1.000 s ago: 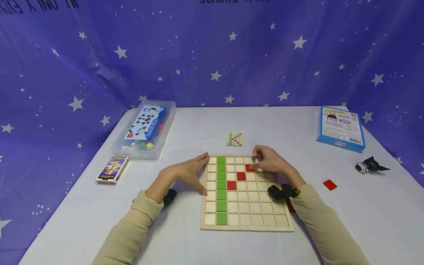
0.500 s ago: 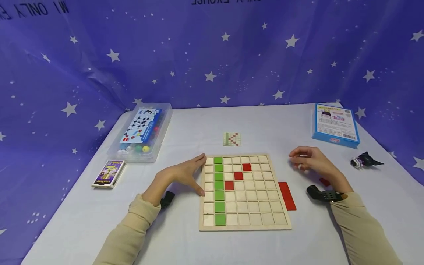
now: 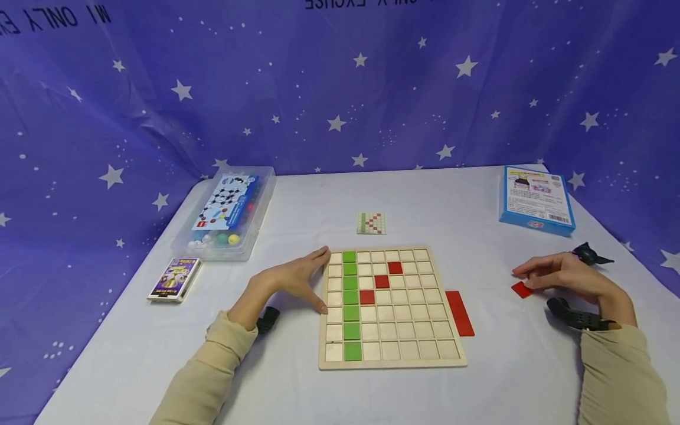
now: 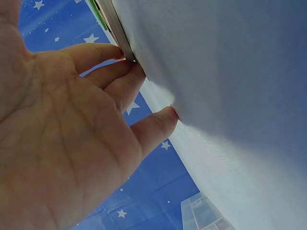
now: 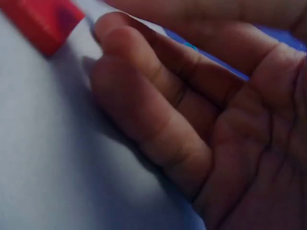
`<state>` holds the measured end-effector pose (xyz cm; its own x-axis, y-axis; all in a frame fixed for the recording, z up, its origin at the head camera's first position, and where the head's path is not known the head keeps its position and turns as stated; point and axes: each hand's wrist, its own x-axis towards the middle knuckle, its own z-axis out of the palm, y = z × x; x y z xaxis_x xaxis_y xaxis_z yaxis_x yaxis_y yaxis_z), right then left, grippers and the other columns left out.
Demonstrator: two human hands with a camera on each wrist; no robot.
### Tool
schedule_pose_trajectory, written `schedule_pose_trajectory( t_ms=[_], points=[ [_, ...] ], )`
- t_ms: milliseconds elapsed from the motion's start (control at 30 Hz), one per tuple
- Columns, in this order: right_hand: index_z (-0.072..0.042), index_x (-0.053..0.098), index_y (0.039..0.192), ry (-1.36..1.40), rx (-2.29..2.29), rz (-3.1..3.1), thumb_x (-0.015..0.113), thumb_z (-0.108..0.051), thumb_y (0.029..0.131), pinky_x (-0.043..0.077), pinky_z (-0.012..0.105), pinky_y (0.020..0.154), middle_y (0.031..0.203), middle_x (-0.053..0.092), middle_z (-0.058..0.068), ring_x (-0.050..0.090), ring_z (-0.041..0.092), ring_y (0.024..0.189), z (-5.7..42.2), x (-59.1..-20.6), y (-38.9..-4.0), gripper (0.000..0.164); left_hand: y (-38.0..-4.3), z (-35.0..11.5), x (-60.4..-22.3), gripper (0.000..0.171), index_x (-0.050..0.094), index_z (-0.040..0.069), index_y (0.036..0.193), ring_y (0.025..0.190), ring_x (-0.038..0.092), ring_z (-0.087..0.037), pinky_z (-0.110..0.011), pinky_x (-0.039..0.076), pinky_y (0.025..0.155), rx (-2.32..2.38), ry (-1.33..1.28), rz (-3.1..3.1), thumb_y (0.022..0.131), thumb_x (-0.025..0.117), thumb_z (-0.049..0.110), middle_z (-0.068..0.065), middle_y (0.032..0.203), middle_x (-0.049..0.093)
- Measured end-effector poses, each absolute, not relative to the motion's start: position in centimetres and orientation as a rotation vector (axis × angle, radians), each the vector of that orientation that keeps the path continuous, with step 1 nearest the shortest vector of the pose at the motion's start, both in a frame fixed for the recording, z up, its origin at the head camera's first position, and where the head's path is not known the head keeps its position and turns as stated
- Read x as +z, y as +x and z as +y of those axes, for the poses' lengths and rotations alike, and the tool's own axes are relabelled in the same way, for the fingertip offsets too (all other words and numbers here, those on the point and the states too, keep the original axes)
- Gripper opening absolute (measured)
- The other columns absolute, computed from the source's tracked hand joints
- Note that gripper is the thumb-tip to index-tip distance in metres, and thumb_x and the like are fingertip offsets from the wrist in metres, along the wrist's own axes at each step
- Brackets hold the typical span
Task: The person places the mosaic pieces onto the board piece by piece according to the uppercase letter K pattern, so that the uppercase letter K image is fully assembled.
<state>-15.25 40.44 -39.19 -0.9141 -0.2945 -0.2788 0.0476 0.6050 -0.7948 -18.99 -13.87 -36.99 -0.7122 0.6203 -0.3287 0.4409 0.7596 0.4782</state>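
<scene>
A wooden grid board [image 3: 393, 364] lies flat on the table, with a column of green squares [image 3: 352, 313] and three red squares [image 3: 382, 281] in a diagonal. My left hand [image 3: 292, 277] rests along the board's left edge, fingers and thumb spread; the left wrist view shows fingertips [image 4: 115, 51] against that edge. Out to the right, my right hand [image 3: 571, 277] is over a loose red tile [image 3: 522, 289]. Its thumb touches the tile, while the forefinger is beyond the tile's far side. In the right wrist view the other fingers [image 5: 144, 115] are bent beside the tile.
A red strip [image 3: 460, 313] lies against the board's right side. Behind the board is a small pattern card [image 3: 371, 224]. A clear plastic case [image 3: 225, 212] and a card box [image 3: 174, 280] stand left; a blue box [image 3: 536, 200] and a black figure [image 3: 591, 254] are right.
My right hand has left the red square in the board's upper part and moved right to the loose red tile. The left hand has stayed at the board's edge.
</scene>
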Motion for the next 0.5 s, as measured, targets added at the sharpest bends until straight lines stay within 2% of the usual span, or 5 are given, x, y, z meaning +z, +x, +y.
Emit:
schedule_pose_trajectory(
  t_ms=[100, 200, 367, 500],
  points=[
    [0.002, 0.067, 0.115, -0.291, -1.067, 2.499, 0.069, -0.016, 0.086, 0.047, 0.021, 0.067, 0.091, 0.066, -0.010, 0.056, 0.002, 0.081, 39.7, -38.7, -15.5, 0.034, -19.0, -13.8, -37.0, 0.122, 0.008, 0.001, 0.154, 0.150, 0.006, -0.031, -0.047, 0.017, 0.120, 0.501, 0.802, 2.479, 0.069, 0.085, 0.041, -0.014, 0.163, 0.002],
    [0.003, 0.067, 0.108, -0.264, -1.004, 2.512, 0.072, -0.017, 0.082, 0.045, 0.024, 0.061, 0.080, 0.056, -0.002, 0.050, 0.007, 0.071, 38.9, -38.4, -16.0, 0.033, -19.0, -13.7, -37.0, 0.122, 0.008, 0.001, 0.154, 0.150, 0.005, -0.030, -0.046, 0.017, 0.120, 0.502, 0.802, 2.480, 0.069, 0.086, 0.041, -0.014, 0.163, 0.002],
    [0.006, 0.062, 0.113, -0.041, -0.904, 2.724, 0.071, -0.031, 0.086, 0.046, 0.026, 0.055, 0.082, 0.057, 0.004, 0.050, 0.012, 0.067, 38.2, -38.8, -16.8, 0.047, -19.0, -13.8, -37.0, 0.122, 0.009, 0.001, 0.154, 0.150, 0.006, -0.030, -0.047, 0.017, 0.120, 0.510, 0.799, 2.482, 0.068, 0.086, 0.041, -0.014, 0.163, 0.002],
    [0.007, 0.059, 0.112, 0.131, -0.790, 2.964, 0.069, -0.044, 0.086, 0.041, 0.026, 0.054, 0.088, 0.059, 0.017, 0.051, 0.021, 0.074, 38.4, -39.4, -16.8, 0.058, -19.1, -13.8, -37.0, 0.122, 0.009, 0.002, 0.154, 0.150, 0.006, -0.030, -0.047, 0.017, 0.120, 0.506, 0.798, 2.481, 0.068, 0.086, 0.041, -0.013, 0.163, 0.002]
  ],
)
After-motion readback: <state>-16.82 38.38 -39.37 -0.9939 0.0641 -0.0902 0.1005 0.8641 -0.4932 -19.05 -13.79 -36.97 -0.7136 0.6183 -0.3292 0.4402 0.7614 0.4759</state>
